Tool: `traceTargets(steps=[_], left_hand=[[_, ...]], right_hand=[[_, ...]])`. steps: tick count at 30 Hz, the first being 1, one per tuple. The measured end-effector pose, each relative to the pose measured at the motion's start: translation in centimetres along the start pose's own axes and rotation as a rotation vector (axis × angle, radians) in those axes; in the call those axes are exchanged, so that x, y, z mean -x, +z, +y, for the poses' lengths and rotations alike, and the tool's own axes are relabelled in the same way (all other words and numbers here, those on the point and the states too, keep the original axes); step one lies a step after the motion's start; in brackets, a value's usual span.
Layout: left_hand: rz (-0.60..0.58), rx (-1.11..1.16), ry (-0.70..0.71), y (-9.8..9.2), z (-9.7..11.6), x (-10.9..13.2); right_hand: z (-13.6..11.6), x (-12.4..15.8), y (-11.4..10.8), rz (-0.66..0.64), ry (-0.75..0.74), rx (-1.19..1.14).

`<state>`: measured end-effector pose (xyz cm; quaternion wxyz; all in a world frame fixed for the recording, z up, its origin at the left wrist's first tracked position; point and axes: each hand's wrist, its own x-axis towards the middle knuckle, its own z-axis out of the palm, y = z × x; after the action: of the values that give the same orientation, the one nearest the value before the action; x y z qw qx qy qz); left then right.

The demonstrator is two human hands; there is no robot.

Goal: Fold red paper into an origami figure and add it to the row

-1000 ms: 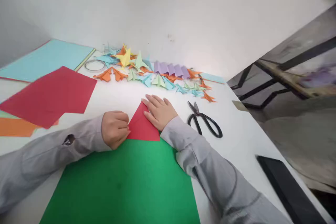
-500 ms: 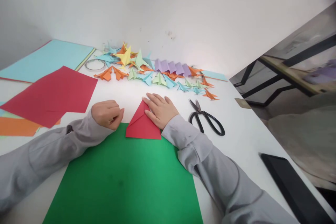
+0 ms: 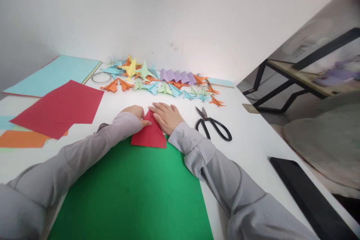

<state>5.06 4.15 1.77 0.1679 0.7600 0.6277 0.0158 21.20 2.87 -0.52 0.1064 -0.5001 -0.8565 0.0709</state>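
Note:
A folded piece of red paper (image 3: pixel 149 135) lies across the far edge of a green sheet (image 3: pixel 132 191), narrowing to a point on its far side. At its left edge is my left hand (image 3: pixel 136 114), fingers curled and thumb reaching onto the paper. My right hand (image 3: pixel 168 117) rests flat on the paper's upper right part, fingers stretched out and covering some of it. To the right of that hand lie black-handled scissors (image 3: pixel 212 123) with their blades parted.
Folded paper shapes (image 3: pixel 146 78) in several colours line the wall side of the white table (image 3: pixel 244 138). Red sheets (image 3: pixel 67 107), orange paper (image 3: pixel 22 139) and a blue sheet (image 3: pixel 56 75) lie left. A roll of tape (image 3: pixel 101 77) sits behind. A black flat object (image 3: pixel 306 195) is at right.
My left hand has moved right from the table onto the red paper, its thumb now on it. The paper's left flap now lies folded inward. My right hand stays flat on the paper.

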Motion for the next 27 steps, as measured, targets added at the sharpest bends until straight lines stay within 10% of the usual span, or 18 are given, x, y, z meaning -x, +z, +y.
traceTargets(steps=[6, 13, 27], left_hand=[[0.030, 0.477, -0.015, 0.1, -0.7, -0.1], [-0.287, 1.070, 0.073, 0.3, -1.0, 0.6], [-0.554, 1.358, 0.007, 0.3, 0.1, 0.0]], right_hand=[[1.4, -0.6, 0.7, 0.203, 0.067, -0.353], [0.9, -1.2, 0.6, 0.275, 0.192, -1.257], [0.0, -1.8, 0.2, 0.172, 0.302, -1.477]])
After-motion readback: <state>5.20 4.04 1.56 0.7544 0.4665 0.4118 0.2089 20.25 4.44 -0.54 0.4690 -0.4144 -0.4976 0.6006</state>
